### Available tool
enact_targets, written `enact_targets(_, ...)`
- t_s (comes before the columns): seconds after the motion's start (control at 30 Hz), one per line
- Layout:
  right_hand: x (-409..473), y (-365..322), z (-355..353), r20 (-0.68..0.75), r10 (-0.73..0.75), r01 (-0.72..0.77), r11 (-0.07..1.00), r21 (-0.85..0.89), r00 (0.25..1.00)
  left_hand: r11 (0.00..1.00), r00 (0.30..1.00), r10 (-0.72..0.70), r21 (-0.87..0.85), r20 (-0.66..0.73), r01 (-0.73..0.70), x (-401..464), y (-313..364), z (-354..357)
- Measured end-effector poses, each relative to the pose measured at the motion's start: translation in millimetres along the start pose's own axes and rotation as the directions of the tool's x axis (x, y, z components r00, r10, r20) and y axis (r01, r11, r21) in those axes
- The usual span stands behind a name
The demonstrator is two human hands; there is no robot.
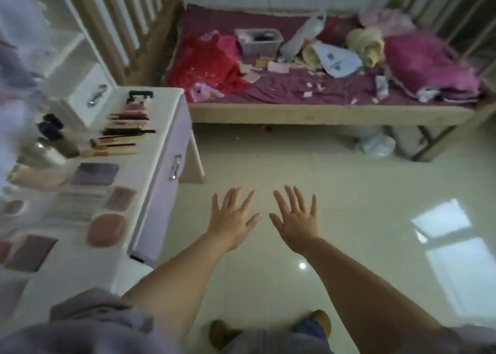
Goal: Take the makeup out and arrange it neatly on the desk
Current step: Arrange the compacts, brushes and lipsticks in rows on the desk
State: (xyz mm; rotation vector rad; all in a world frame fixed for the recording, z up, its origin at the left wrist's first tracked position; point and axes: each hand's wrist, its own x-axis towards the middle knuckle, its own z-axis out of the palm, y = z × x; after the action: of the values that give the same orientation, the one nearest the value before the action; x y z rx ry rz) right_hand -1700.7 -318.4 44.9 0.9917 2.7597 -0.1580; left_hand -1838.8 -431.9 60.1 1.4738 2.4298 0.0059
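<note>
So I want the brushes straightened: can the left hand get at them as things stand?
Probably yes. The left hand is open, holds nothing, and hangs over the floor beside the desk; nothing stands between it and the brushes.

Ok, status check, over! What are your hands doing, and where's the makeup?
Both hands, left and right, open, empty, over floor. Makeup in rows on white desk. Nothing in the way.

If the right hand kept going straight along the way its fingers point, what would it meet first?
The right hand is open and holds nothing, with its fingers pointing forward over bare floor. The way looks free up to the wooden bed frame, though depth and the hand's height are hard to judge.
</note>
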Motion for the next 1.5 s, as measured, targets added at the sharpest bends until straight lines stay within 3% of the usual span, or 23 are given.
enact_targets(0.17, -78, 116, 27, 0.073, 0.294, -0.3, 0.949, 0.099, 0.953, 0.988, 0.984, 0.147, 0.04, 0.103, -0.152, 20, 135, 28)
enact_targets(0.33, -176, 245, 45, 0.108, 0.482, -0.493, 0.862, 0.118, 0.869, 0.975, 0.953, 0.216, 0.008, 0.213, -0.223, 25, 277, 62)
enact_targets(0.53, -291, 372, 56, 0.124, 0.73, -0.738, 0.647, 0.192, 0.673, 0.856, 0.844, 0.486, 0.071, 0.226, -0.512, 32, 452, 74)
enact_targets(0.67, -347, 428, 69, 0.166, 0.838, -0.843, 0.471, 0.26, 0.52, 0.722, 0.717, 0.646, 0.098, 0.26, -0.685, 29, 562, 85)
enact_targets(0.8, -389, 471, 91, 0.25, 0.889, -0.905, 0.307, 0.296, 0.383, 0.551, 0.559, 0.751, 0.132, 0.351, -0.824, 18, 651, 116)
enact_targets(0.97, -423, 552, 112, 0.34, 0.908, -0.95, 0.156, 0.27, 0.246, 0.362, 0.404, 0.784, 0.18, 0.472, -0.914, 43, 756, 153)
enact_targets(1.3, -446, 804, 75, 0.295, 0.955, -0.95, -0.083, 0.301, 0.01, 0.194, 0.242, 0.879, 0.155, 0.41, -0.969, 145, 1033, 146)
enact_targets(1.5, -447, 908, 80, 0.357, 0.934, -0.939, -0.139, 0.314, -0.019, 0.105, 0.173, 0.857, 0.164, 0.486, -0.981, 180, 1138, 162)
